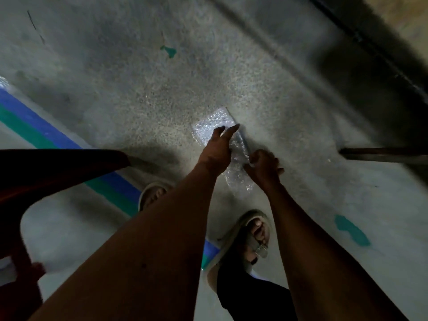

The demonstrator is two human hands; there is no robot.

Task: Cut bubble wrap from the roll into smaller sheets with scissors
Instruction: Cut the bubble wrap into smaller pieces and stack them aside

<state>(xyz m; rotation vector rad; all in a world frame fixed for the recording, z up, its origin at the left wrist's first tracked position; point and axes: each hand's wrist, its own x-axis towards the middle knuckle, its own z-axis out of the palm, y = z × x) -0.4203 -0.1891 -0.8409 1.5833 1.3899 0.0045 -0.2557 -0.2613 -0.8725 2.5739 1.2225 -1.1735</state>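
Observation:
A small sheet of clear bubble wrap (pixel 209 127) hangs in the air above the concrete floor, between my two hands. My left hand (pixel 216 148) lies on the sheet's upper part with its fingers stretched straight; its thumb is hidden. My right hand (pixel 264 164) is curled at the sheet's right edge. A thin grey-blue strip that looks like a scissors blade (pixel 243 144) runs up from that hand along the edge. The lower part of the sheet droops below both hands. No roll is in view.
My two sandalled feet (pixel 252 230) stand on the grey floor (pixel 139 89). A blue and green painted stripe (pixel 34 126) crosses at the left. A dark red chair (pixel 46 172) stands at the left, and a dark bar (pixel 384 155) juts in from the right.

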